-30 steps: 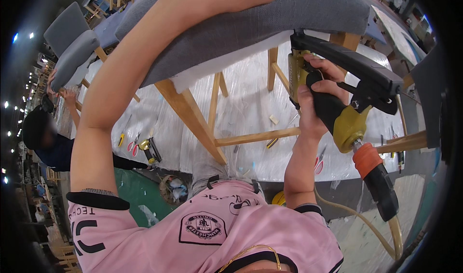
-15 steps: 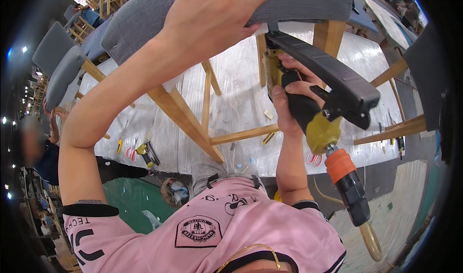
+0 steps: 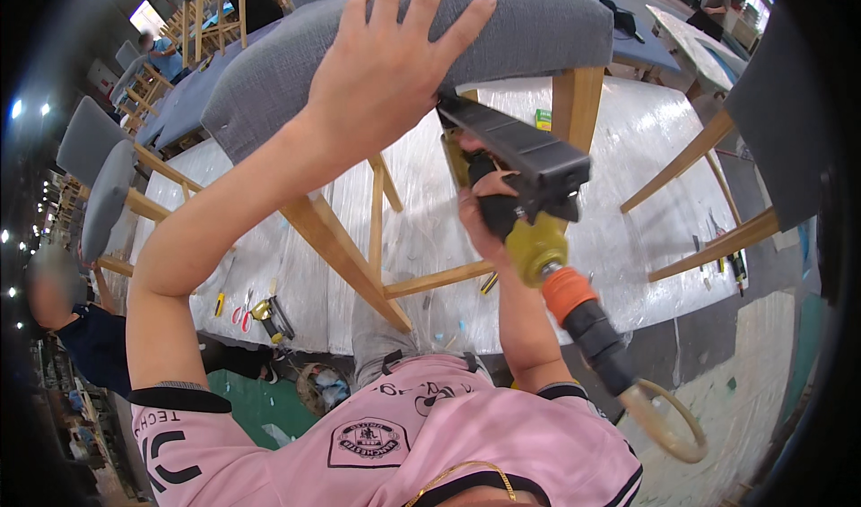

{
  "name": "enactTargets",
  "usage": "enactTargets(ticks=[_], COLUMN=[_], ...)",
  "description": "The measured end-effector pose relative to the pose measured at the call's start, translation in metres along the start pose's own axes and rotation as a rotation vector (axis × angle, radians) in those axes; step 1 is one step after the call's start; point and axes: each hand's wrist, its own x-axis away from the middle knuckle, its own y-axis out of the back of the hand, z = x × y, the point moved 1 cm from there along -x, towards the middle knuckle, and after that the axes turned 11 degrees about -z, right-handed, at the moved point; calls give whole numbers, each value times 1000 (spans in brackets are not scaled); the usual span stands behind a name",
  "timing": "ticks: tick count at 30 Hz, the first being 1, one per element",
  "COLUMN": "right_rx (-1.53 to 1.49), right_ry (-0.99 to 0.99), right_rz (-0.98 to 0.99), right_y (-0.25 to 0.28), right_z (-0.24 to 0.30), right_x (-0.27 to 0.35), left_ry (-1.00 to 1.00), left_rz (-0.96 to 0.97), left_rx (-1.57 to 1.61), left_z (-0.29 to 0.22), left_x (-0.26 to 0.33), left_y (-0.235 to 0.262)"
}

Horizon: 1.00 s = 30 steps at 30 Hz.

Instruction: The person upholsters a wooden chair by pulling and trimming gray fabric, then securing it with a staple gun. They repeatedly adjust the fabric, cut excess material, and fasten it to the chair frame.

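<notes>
A grey upholstered chair seat (image 3: 538,27) on wooden legs (image 3: 345,256) is in front of me. My left hand (image 3: 381,81) lies on its fabric near the front edge, fingers spread. Below that edge my right hand (image 3: 482,229) is wrapped round the grip of a pneumatic staple gun (image 3: 525,144), black and olive with an orange hose coupling (image 3: 569,294). The gun's nose is at the seat's lower edge, just beside my left thumb; whether it touches is hidden. A beige air hose (image 3: 659,426) trails from the coupling.
The chair stands on a plastic-wrapped table (image 3: 646,238). On it lie red-handled scissors (image 3: 240,319), a yellow cutter (image 3: 220,303) and a second staple gun (image 3: 272,319). Another chair (image 3: 780,130) is at the right. A co-worker (image 3: 94,337) handles a chair at the left.
The staple gun has moved left with my right hand, its nose coming near my left thumb. My left hand stays on the seat, its fingertips now in view.
</notes>
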Motion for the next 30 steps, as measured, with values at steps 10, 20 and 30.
enactTargets(ticks=[10, 20, 30], right_rx=[-421, -315, -99], right_ry=[-111, 32, 76], right_rz=[-85, 39, 139], right_y=[-6, -15, -13], right_z=[2, -9, -3], right_x=[-16, -25, -12], left_ry=[322, 358, 62], left_rz=[173, 176, -88], left_rx=[526, 309, -62], left_z=[76, 78, 35], left_x=[-24, -9, 26], left_y=[-8, -30, -9])
